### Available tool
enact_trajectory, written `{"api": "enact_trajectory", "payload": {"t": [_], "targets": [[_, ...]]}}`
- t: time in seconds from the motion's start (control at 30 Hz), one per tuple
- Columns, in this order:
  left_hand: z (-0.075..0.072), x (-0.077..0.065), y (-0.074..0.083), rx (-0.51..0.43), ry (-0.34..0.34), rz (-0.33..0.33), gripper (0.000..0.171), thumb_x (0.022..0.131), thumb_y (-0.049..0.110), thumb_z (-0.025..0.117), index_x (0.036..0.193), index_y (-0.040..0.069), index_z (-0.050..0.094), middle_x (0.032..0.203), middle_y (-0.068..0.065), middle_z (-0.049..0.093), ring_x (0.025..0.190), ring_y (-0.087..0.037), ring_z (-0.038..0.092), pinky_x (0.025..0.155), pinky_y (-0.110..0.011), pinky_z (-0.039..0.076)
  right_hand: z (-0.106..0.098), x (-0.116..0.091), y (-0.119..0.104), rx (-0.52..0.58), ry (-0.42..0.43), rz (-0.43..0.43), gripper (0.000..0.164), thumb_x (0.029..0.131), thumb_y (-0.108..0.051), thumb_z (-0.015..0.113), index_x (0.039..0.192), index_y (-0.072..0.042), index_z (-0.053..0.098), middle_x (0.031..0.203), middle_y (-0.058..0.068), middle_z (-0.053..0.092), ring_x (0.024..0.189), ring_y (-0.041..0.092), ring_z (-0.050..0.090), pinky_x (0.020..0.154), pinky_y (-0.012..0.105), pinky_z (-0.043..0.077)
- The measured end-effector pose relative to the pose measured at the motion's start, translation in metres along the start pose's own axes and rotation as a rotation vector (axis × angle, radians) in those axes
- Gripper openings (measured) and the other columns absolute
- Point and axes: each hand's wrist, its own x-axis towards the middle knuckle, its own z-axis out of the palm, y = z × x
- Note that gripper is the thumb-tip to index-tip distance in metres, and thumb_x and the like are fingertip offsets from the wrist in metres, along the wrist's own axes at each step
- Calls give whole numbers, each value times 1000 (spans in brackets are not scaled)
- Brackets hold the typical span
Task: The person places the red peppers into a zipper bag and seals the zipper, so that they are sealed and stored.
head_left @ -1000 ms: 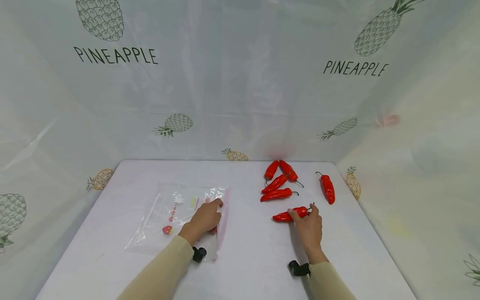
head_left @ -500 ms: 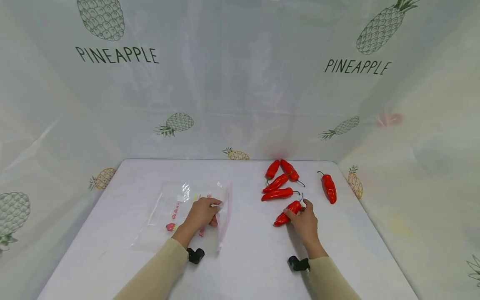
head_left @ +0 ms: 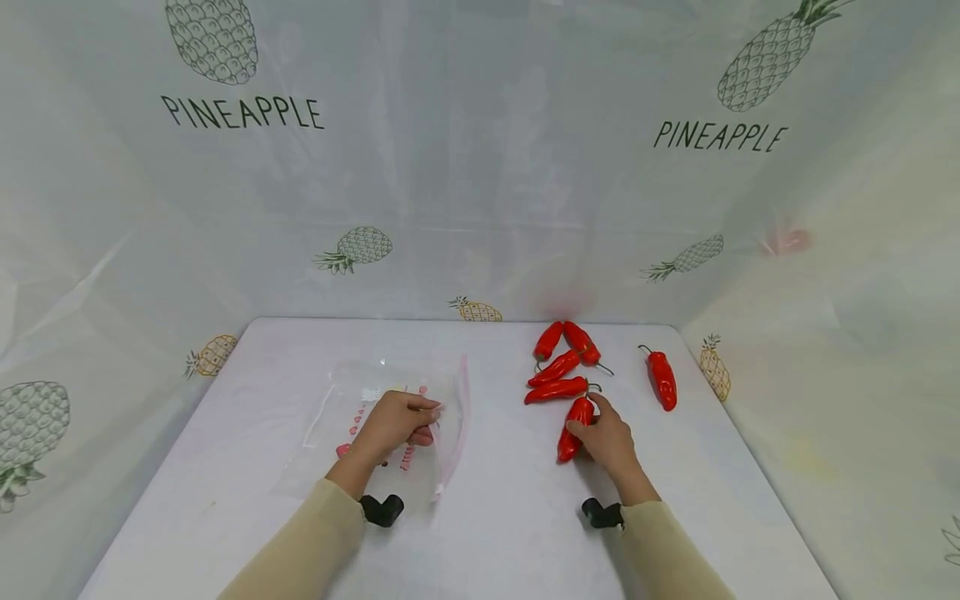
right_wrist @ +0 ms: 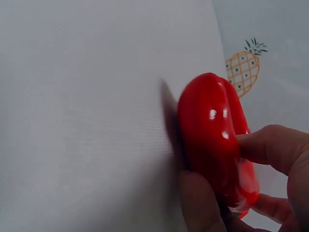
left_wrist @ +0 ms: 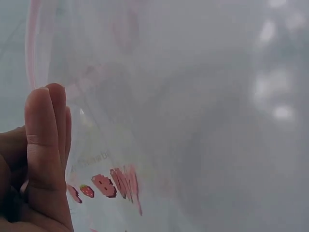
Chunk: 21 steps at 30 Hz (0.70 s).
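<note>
A clear zip bag with pink strawberry prints lies at the left of the table, its pink-edged mouth facing right. My left hand pinches the bag near that mouth and lifts its upper layer. In the left wrist view, the fingers stand beside the see-through film. My right hand grips a red chili pepper by its stem half, tip toward me. The right wrist view has the glossy pepper between thumb and fingers, close over the white surface.
Several red peppers lie grouped behind the right hand, near the table's back edge. Another pepper lies apart at the right. The white table is bordered by a pineapple-print sheet.
My right hand has turned the pepper from lying sideways to pointing toward me and shifted it slightly left. My left hand has drawn the bag's upper layer up, widening its mouth.
</note>
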Motion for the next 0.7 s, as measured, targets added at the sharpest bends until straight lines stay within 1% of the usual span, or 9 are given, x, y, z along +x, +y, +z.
{"api": "enact_trajectory", "payload": {"t": [0.07,0.17,0.3,0.37,0.47,0.6,0.7], "targets": [[-5,-3,2,-34,-13,12,26,99,14,75,122,1,77,99,-12,73,66,-14,71,68,-29,65,-1,1,1,13,-16,3,82,94,-27,75,161,-5,34,135,31,59,98,33,66,69,37,66],[-13,-6,4,-80,-21,31,31,100,17,75,124,-3,74,97,-14,73,67,-14,71,68,-29,65,-3,1,1,37,-34,12,80,93,-26,75,160,-7,35,135,29,59,99,33,66,70,38,66],[-23,-9,11,-122,12,33,37,99,23,77,127,-2,73,91,-16,75,66,-15,73,67,-27,65,-4,-1,1,51,-32,21,80,93,-25,74,160,-8,34,137,29,58,106,36,65,74,39,66],[-29,-12,15,-137,28,32,38,98,24,77,128,0,73,92,-17,76,66,-14,73,68,-26,64,-5,-2,1,54,-26,20,80,93,-25,74,160,-9,33,137,29,57,108,37,64,75,39,66],[-37,-15,19,-155,35,24,38,99,21,77,130,1,72,94,-15,76,66,-13,72,67,-24,63,-5,-3,1,64,-21,14,79,94,-24,74,160,-9,33,137,29,57,108,37,64,75,40,66],[-45,-19,22,-176,11,15,37,100,16,74,133,0,71,95,-12,77,66,-12,70,66,-21,62,-5,-5,2,72,-14,9,80,93,-23,75,159,-9,33,136,29,58,106,37,65,74,40,66],[-49,-22,24,-183,-10,38,36,101,12,72,133,-3,69,101,-11,76,69,-13,71,66,-22,62,-5,-5,2,76,-18,8,81,92,-24,75,159,-9,32,137,30,57,105,37,65,73,40,66]]}}
